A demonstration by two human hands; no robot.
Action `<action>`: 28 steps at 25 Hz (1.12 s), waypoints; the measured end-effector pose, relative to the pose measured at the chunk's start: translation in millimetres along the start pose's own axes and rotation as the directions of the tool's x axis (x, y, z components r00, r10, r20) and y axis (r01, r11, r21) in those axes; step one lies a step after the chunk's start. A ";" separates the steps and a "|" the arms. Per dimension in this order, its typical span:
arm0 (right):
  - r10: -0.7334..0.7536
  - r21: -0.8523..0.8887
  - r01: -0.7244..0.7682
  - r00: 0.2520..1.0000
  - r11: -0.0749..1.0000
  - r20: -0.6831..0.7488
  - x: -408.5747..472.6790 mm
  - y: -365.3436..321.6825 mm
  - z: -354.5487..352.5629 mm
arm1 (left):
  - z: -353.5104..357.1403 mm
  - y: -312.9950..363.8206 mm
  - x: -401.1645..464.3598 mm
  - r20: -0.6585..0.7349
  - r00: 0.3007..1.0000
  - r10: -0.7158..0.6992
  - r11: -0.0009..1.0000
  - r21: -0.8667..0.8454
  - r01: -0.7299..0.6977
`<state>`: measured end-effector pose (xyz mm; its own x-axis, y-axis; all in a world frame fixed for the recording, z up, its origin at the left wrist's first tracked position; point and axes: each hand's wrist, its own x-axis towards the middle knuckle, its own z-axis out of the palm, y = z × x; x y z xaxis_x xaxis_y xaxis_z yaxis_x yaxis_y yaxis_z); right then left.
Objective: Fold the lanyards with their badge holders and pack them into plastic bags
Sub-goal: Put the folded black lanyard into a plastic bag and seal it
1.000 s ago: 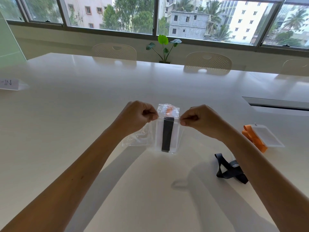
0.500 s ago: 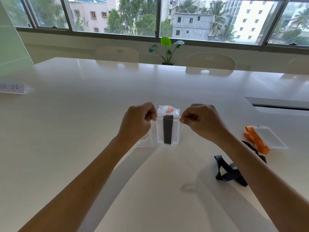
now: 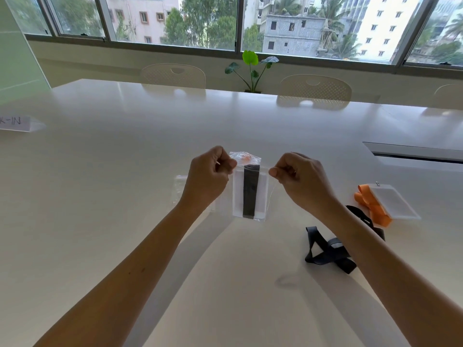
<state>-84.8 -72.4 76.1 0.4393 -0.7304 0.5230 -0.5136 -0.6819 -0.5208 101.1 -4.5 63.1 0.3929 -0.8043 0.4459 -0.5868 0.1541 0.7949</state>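
Both hands work at the top of a clear plastic bag [image 3: 263, 196] held up just above the white table [image 3: 125, 171]. The left hand [image 3: 208, 181] has its fingers curled in, thumb and fingertips pinching the bag's upper left corner. The right hand [image 3: 303, 181] mirrors it, fingers curled and pinching the upper right corner, so the bag's mouth is drawn taut between the two.

Inside the bag sits a pale badge holder [image 3: 238, 194] with a dark lanyard [image 3: 249, 194] folded into a flat strip running upright down its middle. A small orange piece [image 3: 246, 159] shows through the crinkled plastic above the pinch line; what it is cannot be told. The bag hangs roughly upright, its lower edge close to the tabletop.

Behind the left wrist, more clear plastic [image 3: 181, 191] lies flat on the table.

To the right, partly hidden by the right forearm, a loose black lanyard [image 3: 325, 249] lies in a tangle. Just beyond it rests an orange lanyard [image 3: 370, 204] folded beside its clear badge holder [image 3: 393, 201].

Farther off, a tent card [image 3: 17, 122] stands at the left edge, white chairs [image 3: 172, 75] line the far side, and a small green plant [image 3: 251, 68] sits below the windows [image 3: 175, 18].
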 end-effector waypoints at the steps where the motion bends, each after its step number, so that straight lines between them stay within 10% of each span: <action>1: 0.018 0.018 -0.018 1.000 1.000 -0.013 -1.5 2.5 0.5 | 3.3 0.9 -0.8 -0.028 0.999 0.022 1.000 0.005 -0.022; 13: 0.314 0.632 -0.522 0.852 0.573 0.419 -6.0 35.6 -0.1 | 37.9 0.2 -3.2 -0.032 0.986 -0.163 0.956 -0.254 0.150; 20: 0.645 0.502 -0.704 0.692 0.503 0.324 43.8 84.6 11.4 | 66.1 -32.9 -38.5 0.333 0.943 0.016 0.863 0.472 -0.181; 28: 0.677 0.391 -0.757 0.648 0.523 0.349 60.8 106.3 29.4 | 77.0 -49.9 -49.8 0.375 0.927 -0.025 0.768 0.601 -0.222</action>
<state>-91.0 -190.5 32.7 0.1945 -0.9488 -0.2489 -0.3128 0.1805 -0.9325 56.3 -16.4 -30.4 0.1133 -0.9642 0.2397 -0.9634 -0.0477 0.2639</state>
